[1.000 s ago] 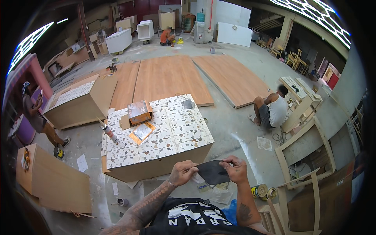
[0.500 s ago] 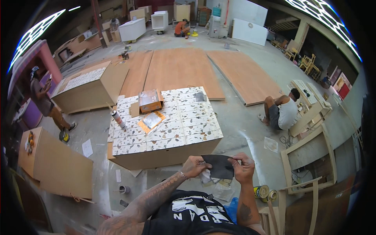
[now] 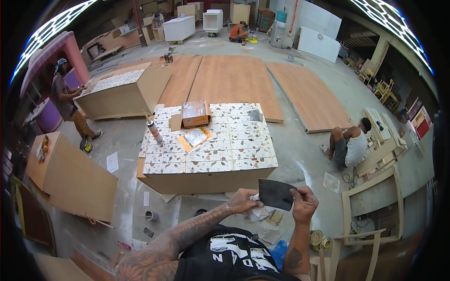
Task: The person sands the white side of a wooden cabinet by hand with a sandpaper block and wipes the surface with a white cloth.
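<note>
Clearly, the dark sheet (image 3: 276, 195) stands out most from where I sit at the controls: thin, four-sided and close to black, with a dull charcoal surface. Its outline bows a little, its top edge slopes down to the right, and its broad face is turned toward my camera; any finer marks are too small for me to read. It is up in the air in front of the wearer's black shirt (image 3: 229, 250), on the near side of the cabinet (image 3: 206, 183).

I see the right hand (image 3: 305, 204) pinching the sheet's right edge, thumb laid on the visible face. At the opposite edge, the left hand (image 3: 245, 201) has a small white scrap (image 3: 254, 197) nipped between thumb and fingers; whether it also touches the sheet, I cannot tell.

On the cabinet's speckled tile top (image 3: 253, 147) I make out an orange-and-brown carton (image 3: 196, 114), an orange packet (image 3: 195, 138), a cartridge tube (image 3: 154, 131) and a flat grey square (image 3: 254, 115) near the far right corner.
</note>
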`<state>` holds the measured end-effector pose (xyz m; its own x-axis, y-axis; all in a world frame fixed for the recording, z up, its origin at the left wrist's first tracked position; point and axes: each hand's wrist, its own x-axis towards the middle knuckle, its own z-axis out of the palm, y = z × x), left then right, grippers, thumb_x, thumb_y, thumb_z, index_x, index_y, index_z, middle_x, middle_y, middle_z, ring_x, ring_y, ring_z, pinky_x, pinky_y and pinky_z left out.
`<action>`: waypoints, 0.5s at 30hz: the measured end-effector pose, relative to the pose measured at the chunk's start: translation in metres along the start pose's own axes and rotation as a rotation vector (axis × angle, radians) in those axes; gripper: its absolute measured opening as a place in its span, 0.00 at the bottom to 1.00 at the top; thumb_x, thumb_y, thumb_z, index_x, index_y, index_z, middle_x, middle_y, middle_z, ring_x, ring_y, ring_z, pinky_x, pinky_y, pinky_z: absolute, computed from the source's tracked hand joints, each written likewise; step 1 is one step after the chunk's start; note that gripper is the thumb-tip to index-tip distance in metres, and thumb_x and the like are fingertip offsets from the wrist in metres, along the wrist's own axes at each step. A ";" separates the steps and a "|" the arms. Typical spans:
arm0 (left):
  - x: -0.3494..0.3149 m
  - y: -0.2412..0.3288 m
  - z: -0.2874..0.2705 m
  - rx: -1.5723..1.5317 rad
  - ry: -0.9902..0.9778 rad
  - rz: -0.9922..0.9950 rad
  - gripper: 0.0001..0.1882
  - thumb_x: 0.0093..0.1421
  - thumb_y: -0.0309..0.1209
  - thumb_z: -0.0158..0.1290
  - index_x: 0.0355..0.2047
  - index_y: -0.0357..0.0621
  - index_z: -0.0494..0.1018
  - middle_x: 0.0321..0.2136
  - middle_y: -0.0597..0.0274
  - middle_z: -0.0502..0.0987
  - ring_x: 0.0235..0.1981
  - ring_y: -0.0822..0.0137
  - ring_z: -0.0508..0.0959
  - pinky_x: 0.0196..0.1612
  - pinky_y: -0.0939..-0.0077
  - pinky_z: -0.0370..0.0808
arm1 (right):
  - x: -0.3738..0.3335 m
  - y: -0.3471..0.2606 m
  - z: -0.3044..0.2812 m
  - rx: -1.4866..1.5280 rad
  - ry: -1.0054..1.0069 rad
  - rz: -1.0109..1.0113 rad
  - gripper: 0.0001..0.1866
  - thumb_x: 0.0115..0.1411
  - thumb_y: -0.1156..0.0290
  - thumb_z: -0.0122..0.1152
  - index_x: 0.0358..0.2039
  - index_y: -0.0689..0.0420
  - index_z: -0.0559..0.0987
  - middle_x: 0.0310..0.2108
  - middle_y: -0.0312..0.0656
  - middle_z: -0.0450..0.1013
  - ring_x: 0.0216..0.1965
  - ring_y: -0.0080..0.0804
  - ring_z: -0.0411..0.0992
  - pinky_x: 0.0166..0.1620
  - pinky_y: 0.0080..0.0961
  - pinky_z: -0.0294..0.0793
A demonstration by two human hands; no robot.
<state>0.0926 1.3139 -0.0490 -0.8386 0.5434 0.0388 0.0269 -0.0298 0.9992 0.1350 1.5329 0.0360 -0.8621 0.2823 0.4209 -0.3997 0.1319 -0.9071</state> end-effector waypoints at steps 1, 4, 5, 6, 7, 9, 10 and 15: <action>-0.003 0.007 -0.002 0.113 -0.011 -0.010 0.14 0.56 0.21 0.60 0.43 0.42 0.79 0.38 0.60 0.82 0.39 0.73 0.78 0.44 0.74 0.75 | 0.001 0.001 0.000 0.026 0.019 0.020 0.06 0.54 0.83 0.68 0.30 0.63 0.78 0.28 0.37 0.73 0.30 0.21 0.69 0.36 0.17 0.68; -0.005 0.007 0.000 0.168 0.048 0.036 0.14 0.56 0.22 0.61 0.43 0.41 0.79 0.37 0.62 0.82 0.38 0.75 0.76 0.44 0.75 0.75 | 0.000 0.003 0.005 0.022 -0.022 0.042 0.06 0.54 0.83 0.68 0.31 0.63 0.78 0.28 0.35 0.72 0.30 0.20 0.68 0.35 0.17 0.67; -0.005 0.005 0.002 0.114 0.114 0.099 0.14 0.55 0.23 0.62 0.43 0.42 0.79 0.37 0.63 0.82 0.38 0.76 0.76 0.44 0.75 0.75 | -0.001 0.003 0.008 0.022 -0.028 0.048 0.06 0.54 0.83 0.68 0.31 0.63 0.78 0.28 0.35 0.72 0.30 0.20 0.68 0.35 0.17 0.67; -0.004 0.001 0.001 0.110 0.118 0.097 0.14 0.55 0.23 0.62 0.43 0.42 0.79 0.37 0.63 0.82 0.38 0.76 0.76 0.44 0.75 0.75 | 0.002 0.003 0.011 0.020 -0.036 0.028 0.06 0.54 0.82 0.69 0.31 0.63 0.78 0.28 0.35 0.71 0.30 0.20 0.67 0.35 0.17 0.67; -0.002 -0.003 -0.001 0.052 0.120 0.077 0.15 0.54 0.24 0.63 0.43 0.42 0.79 0.37 0.62 0.82 0.38 0.76 0.77 0.44 0.75 0.75 | 0.004 0.004 0.015 0.017 -0.046 0.007 0.06 0.54 0.82 0.69 0.31 0.63 0.78 0.29 0.35 0.71 0.30 0.19 0.67 0.35 0.17 0.67; 0.000 -0.003 -0.011 -0.014 0.128 0.063 0.16 0.53 0.26 0.64 0.43 0.42 0.79 0.37 0.62 0.82 0.38 0.76 0.77 0.45 0.76 0.75 | 0.007 0.007 0.022 0.001 -0.047 0.020 0.06 0.55 0.82 0.69 0.31 0.63 0.78 0.28 0.36 0.71 0.30 0.19 0.67 0.35 0.17 0.67; 0.001 0.002 -0.022 0.121 0.065 -0.015 0.15 0.53 0.27 0.64 0.42 0.41 0.80 0.37 0.62 0.82 0.38 0.76 0.77 0.44 0.77 0.75 | 0.010 0.009 0.025 -0.015 -0.041 0.032 0.06 0.55 0.82 0.69 0.31 0.63 0.78 0.28 0.36 0.71 0.30 0.19 0.67 0.35 0.17 0.67; -0.010 0.002 -0.061 0.208 0.220 0.236 0.12 0.52 0.28 0.63 0.39 0.42 0.80 0.34 0.56 0.83 0.37 0.68 0.81 0.43 0.73 0.76 | 0.017 0.016 0.056 -0.038 -0.094 0.094 0.06 0.55 0.80 0.69 0.31 0.63 0.78 0.28 0.34 0.72 0.30 0.18 0.68 0.35 0.16 0.67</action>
<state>0.0680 1.2574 -0.0477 -0.8921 0.3483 0.2878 0.3244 0.0503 0.9446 0.0965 1.4870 0.0281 -0.9212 0.2053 0.3307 -0.3054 0.1454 -0.9411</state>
